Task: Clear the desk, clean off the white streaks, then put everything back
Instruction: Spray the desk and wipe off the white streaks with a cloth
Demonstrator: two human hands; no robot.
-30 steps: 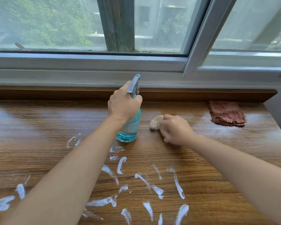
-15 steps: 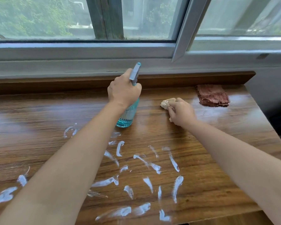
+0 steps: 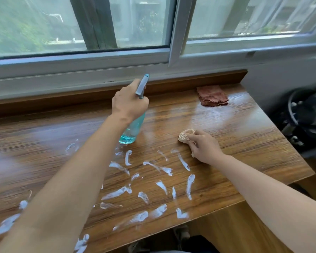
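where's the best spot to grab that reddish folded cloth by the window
Pinch the reddish folded cloth along its ragged near edge, coming from above and the front. It lies flat in stacked layers on the desk, so fingers should catch every layer there.

Both arms outstretched; left hand (image 3: 129, 104), right hand (image 3: 204, 147) fingers curled.

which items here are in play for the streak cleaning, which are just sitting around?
In play: spray bottle in left hand; beige cloth in right hand; white streaks; desk.
Idle: folded reddish cloth; dark object beside the desk.
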